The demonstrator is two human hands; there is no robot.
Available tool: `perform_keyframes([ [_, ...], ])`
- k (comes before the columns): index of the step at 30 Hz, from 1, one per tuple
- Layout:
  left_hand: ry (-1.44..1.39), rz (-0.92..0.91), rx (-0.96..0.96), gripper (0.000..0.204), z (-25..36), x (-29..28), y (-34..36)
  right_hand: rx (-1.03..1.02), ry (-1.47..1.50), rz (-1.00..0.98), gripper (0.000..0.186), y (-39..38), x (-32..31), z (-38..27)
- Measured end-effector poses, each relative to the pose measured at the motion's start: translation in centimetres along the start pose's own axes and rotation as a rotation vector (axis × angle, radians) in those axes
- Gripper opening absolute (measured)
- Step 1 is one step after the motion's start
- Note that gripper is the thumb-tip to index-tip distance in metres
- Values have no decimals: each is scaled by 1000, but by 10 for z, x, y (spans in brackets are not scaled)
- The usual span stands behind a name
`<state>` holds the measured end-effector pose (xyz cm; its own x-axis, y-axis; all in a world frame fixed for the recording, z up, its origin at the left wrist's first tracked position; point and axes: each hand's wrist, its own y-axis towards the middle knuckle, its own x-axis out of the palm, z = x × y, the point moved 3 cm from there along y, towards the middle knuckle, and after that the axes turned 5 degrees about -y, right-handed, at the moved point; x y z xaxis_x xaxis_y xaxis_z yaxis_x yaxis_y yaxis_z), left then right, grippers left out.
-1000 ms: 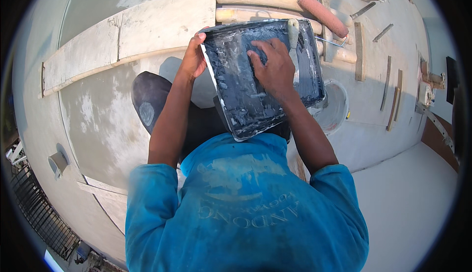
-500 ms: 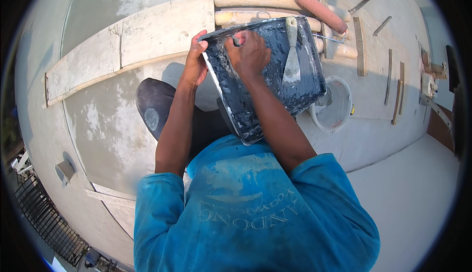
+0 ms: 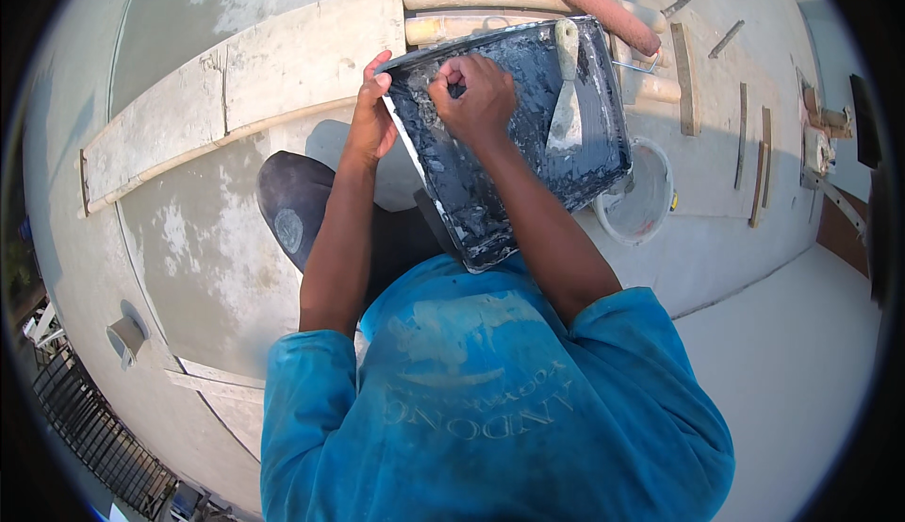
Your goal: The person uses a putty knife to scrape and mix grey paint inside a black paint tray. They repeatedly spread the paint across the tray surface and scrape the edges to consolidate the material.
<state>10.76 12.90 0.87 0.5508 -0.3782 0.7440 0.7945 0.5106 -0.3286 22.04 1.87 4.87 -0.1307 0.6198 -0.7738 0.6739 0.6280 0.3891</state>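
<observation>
Pinching the tray [image 3: 476,206] at its far-left corner was the left grip [image 3: 374,112]; over the tray curled the right grip [image 3: 478,102], whether around anything, I couldn't tell!

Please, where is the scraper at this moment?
In the head view, the scraper lies in the tray, on its right side, right of the right hand.

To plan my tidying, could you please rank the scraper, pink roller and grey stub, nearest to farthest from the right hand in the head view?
1. Scraper: in the black tray, right of the right hand.
2. Pink roller: beyond the tray, upper right.
3. Grey stub: far off, lower left.
</observation>
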Motion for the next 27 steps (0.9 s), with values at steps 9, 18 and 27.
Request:
perform_keyframes([
  [9, 113, -92, 64, 87, 29, 22, 6, -445, -162, -246, 24, 13, -16, -39],
  [18, 96, -101, 56, 90, 29, 6, 3, -236, -160, -549, 14, 25, 1, -56],
  [27, 76, -89, 33, 86, 26, 6, 4, -201, -20, -144, 19, 7, -14, -47],
])
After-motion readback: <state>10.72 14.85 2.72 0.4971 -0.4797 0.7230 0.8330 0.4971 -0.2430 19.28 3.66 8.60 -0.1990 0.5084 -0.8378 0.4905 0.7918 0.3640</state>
